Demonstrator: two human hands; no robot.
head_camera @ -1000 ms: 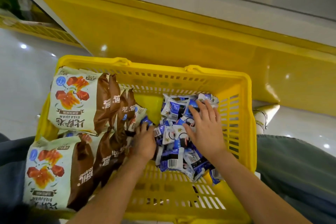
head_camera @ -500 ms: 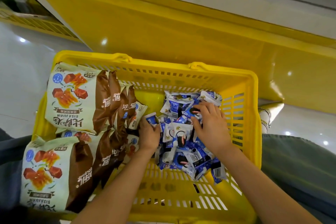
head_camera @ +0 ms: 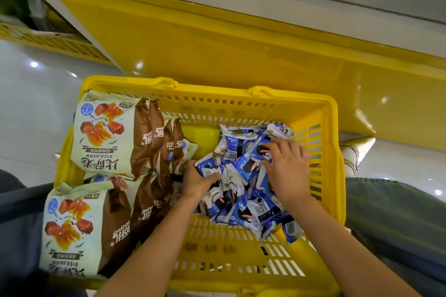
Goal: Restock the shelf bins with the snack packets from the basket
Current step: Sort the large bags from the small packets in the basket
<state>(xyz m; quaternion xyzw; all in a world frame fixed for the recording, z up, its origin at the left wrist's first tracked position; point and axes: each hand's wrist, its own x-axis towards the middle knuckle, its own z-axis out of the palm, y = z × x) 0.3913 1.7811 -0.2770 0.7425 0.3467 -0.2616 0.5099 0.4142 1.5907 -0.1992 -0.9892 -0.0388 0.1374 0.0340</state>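
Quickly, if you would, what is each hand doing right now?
Left hand: holding packets.
Right hand: fingers spread over the packets; grip cannot be told.
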